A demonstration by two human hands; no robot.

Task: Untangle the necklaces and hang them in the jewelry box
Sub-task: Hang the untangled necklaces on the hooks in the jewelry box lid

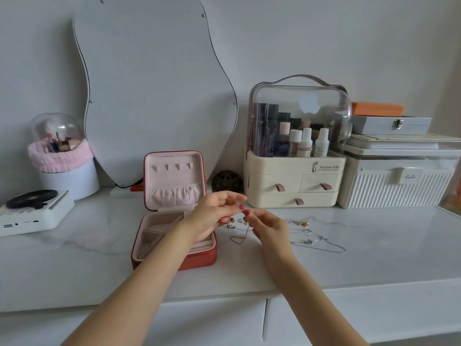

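A red jewelry box with pink lining stands open on the white marble counter, its lid upright with several hooks and a gathered pocket. My left hand and my right hand meet just right of the box, fingertips pinched on a thin necklace chain whose loop hangs down to the counter. More silver necklaces with small pendants lie tangled on the counter to the right of my right hand.
A wavy mirror leans against the wall behind the box. A cosmetics organizer and stacked storage boxes stand at the back right. A brush holder and a small record player sit at the left.
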